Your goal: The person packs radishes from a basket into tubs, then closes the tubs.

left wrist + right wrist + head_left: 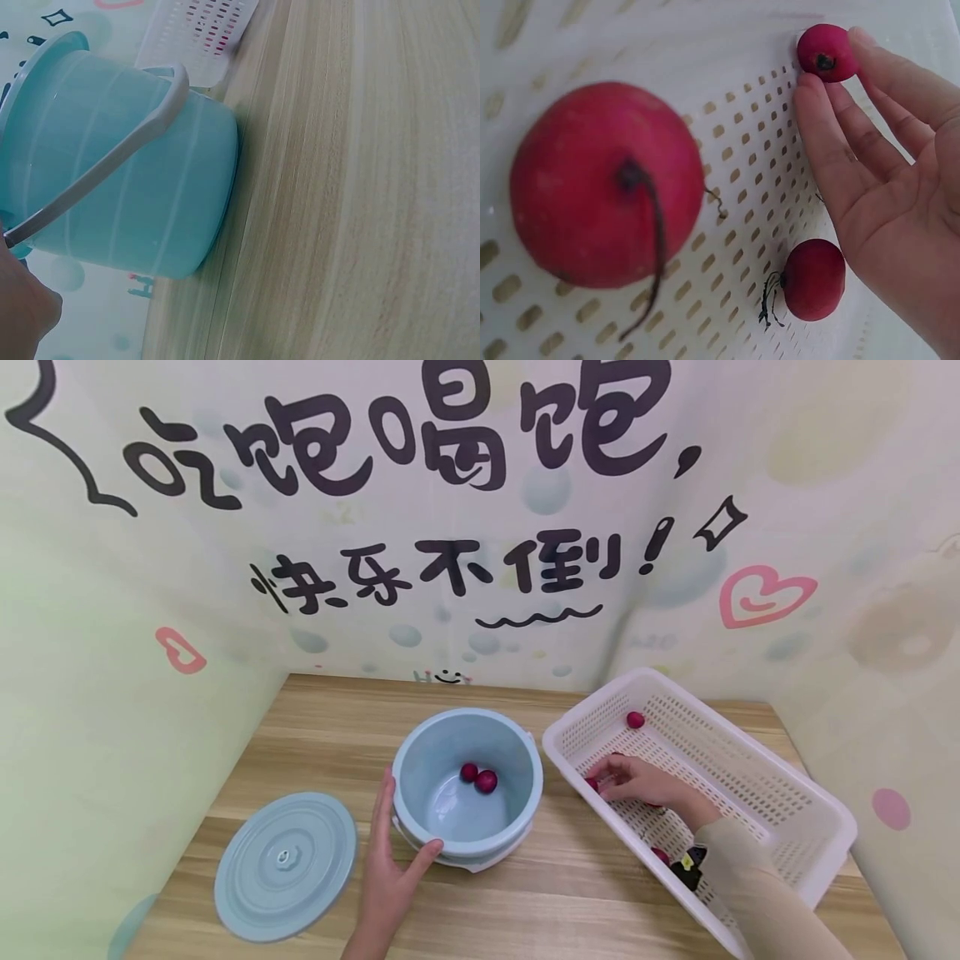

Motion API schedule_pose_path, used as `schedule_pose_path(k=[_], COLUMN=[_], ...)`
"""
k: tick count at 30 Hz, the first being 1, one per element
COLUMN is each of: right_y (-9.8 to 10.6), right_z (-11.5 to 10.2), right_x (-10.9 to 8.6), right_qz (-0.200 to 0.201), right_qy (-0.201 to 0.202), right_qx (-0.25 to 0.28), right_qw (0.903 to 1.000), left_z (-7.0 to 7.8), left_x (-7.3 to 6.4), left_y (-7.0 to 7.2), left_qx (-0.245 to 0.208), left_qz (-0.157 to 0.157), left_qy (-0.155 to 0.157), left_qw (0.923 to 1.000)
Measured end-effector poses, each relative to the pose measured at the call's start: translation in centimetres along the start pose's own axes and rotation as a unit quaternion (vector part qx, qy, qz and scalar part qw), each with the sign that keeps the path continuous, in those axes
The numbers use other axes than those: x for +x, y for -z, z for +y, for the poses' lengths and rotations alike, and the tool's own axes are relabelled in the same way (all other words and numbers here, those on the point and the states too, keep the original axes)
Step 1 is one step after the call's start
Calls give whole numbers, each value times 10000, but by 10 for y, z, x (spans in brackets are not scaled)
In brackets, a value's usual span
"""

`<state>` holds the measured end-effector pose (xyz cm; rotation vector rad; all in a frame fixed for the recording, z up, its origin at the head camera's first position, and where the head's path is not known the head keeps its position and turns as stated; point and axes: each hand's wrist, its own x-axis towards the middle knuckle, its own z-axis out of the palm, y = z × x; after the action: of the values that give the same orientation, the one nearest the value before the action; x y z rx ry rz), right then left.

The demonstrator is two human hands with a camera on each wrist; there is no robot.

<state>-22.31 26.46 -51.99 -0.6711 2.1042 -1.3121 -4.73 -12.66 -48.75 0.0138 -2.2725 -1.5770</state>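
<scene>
Sleeve cloth, pale beige, is stretching across the near end of a white basket; a small black device is sitting at its cuff, just beside a near radish along the basket's left long edge. Left hand is coming in over the desk's near edge, its fingers lying straight along the outside of a pale blue bucket and its thumb spreading away to touch the near rim. A round blue lid with a small knob is lying near the desk's left edge. The bucket is standing upright mid-desk, its grey handle slanting across the outer wall, and two dark-red radishes are resting on its floor, close together.

Inside the basket, by the left long edge, the right hand is pinching a held radish between its fingertips: small, round, smooth, magenta-red, showing a dark stub. In the right-wrist view a second radish is looming large, slightly blurred, trailing a thin dark stem; a third radish, deeper red, is sprouting wiry black threads. One lone radish is lying toward the basket's far end. Beyond the desk's far edge a pale wall is bearing black lettering.
</scene>
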Motion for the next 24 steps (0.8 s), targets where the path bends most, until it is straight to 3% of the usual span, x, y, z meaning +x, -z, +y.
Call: schedule_pose_path(k=[4,15,24], right_y=[-1,-3,-2], right_z=[0,-2,-3], right_x=[1,6,4], right_qz=[116,208,337], right_qy=[-120,-611,-696], right_qx=[-32,-140,-391], right_qw=[9999,9978,9962], left_z=[0,1,1], left_x=[0,0,-1], left_y=[0,1,1], left_qx=[-35,30,-11], left_qz=[13,-58,-81], left_qy=[-36,256,315], left_qw=[10000,9997,9995])
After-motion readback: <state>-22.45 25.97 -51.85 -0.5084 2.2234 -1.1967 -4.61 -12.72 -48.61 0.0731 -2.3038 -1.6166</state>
